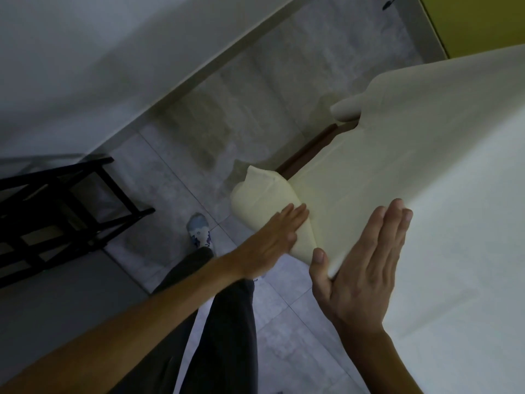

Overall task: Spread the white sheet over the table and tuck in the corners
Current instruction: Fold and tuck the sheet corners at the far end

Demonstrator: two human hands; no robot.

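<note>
White sheet [431, 211] already lies across the table top, smooth over the wide stretch to the right, with its edge hanging down the near side. At the corner in front of the person the cloth is not yet tidy: a loose, rolled bunch of it sticks out past the table toward the floor [176, 177]. The left hand [272, 237] lies flat against this bunch, fingers straight and close together, pushing on it rather than gripping it. The right hand [366, 265] rests flat on the sheet at the table's edge, fingers straight and pressed together, thumb held apart with a fold of cloth lying between thumb and palm. Whether the thumb actually nips that fold cannot be told.

Farther along the same side a second lump of cloth pokes out, and a strip of the brown table [309, 150] shows below the sheet between the two lumps. So the spreading looks largely done, while the tucking seems barely begun: this corner is in hand, the farther one looks untouched, and the remaining corners are out of sight. A black chair [65, 206] stands on the floor to the left, well apart from the table.
</note>
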